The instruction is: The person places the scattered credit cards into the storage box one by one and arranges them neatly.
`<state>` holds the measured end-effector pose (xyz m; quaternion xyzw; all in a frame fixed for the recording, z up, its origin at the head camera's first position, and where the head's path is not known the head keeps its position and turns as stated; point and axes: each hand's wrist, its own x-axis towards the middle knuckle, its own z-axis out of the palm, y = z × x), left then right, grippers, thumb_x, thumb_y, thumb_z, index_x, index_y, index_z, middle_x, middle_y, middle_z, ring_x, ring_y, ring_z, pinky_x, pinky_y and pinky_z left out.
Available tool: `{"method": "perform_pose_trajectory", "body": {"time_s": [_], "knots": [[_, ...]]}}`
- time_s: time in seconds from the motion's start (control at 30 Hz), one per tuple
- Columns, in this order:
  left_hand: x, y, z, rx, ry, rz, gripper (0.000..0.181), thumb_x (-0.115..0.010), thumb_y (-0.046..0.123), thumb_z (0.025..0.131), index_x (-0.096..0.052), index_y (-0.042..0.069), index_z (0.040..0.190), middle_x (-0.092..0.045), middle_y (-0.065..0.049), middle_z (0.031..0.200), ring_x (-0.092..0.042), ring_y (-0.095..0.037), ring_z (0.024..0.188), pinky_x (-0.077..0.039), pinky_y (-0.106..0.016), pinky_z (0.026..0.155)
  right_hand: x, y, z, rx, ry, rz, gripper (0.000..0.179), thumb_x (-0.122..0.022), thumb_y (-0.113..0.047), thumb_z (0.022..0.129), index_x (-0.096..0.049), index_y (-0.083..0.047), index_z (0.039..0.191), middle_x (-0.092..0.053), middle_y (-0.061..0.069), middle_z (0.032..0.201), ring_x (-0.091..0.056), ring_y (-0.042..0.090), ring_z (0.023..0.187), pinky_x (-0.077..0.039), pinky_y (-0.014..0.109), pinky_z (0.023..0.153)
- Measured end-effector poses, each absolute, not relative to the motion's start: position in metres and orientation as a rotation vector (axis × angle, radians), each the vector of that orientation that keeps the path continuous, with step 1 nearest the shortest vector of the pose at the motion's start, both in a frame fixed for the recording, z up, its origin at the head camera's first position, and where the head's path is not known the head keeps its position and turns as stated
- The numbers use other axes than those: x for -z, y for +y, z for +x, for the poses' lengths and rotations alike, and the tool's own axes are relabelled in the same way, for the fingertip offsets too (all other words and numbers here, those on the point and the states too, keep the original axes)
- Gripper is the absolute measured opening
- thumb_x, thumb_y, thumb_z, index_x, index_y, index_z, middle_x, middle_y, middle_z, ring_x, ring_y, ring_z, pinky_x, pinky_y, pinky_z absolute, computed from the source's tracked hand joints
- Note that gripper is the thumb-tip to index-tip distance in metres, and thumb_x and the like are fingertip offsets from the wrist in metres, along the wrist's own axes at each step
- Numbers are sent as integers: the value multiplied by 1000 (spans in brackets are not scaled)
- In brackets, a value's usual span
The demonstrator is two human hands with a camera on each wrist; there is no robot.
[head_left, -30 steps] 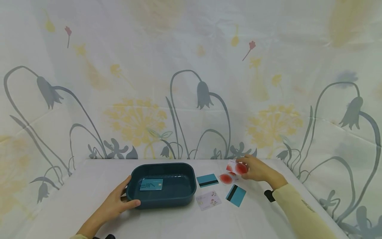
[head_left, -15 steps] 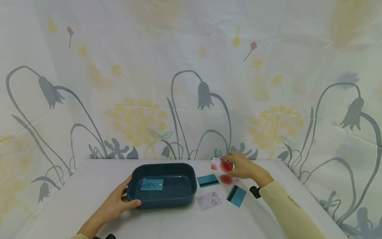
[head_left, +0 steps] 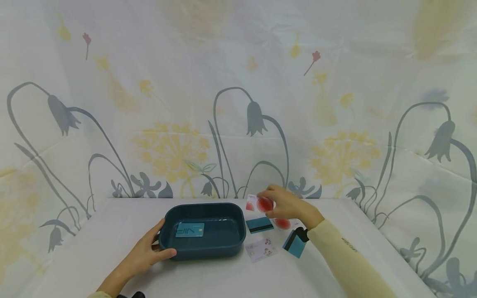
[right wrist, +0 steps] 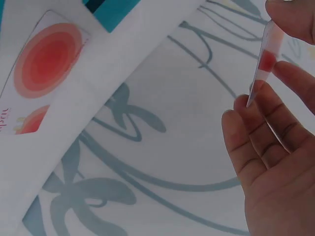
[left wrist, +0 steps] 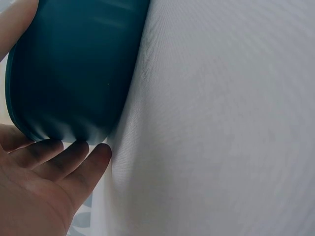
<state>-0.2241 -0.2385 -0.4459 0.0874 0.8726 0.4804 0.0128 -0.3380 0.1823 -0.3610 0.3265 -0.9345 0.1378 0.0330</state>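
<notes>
My left hand holds the left end of a dark teal plastic tub, thumb at the near side and fingers at the end. In the left wrist view those fingertips touch the tub's wall. A blue bank card lies inside the tub. My right hand pinches a white card with red circles, lifted above the table to the right of the tub. The right wrist view shows this held card nearly edge-on between thumb and fingers.
Several cards lie right of the tub: a blue one with a black stripe, a pale patterned one, another blue striped one partly behind my wrist strap, and a red-circle one. A flowered cloth hangs behind the white table.
My right hand has carried the red-circle card leftward, from above the table's right side toward the tub. The left hand and tub have stayed in place.
</notes>
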Motion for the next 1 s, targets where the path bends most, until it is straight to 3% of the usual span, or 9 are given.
{"method": "perform_pose_trajectory", "body": {"time_s": [0.4, 1.0], "knots": [[444, -238, -224, -1488, 2735, 258, 106, -79, 35, 79, -11, 2, 153, -14, -29, 153, -32, -48, 133, -45, -42, 99, 356, 147, -335, -472, -2922, 1059, 54, -76, -23, 79, -59, -21, 131, -50, -7, 104, -49, 18, 95, -48, 27, 73], [446, -238, -225, -1507, 2728, 286, 104, -79, 29, 79, -11, 1, 152, -15, -30, 153, -34, -48, 132, -47, -40, 97, 364, 104, -332, -414, -2925, 1182, 51, -75, -24, 80, -60, -23, 129, -51, -5, 109, -48, 12, 96, -51, 20, 76]]}}
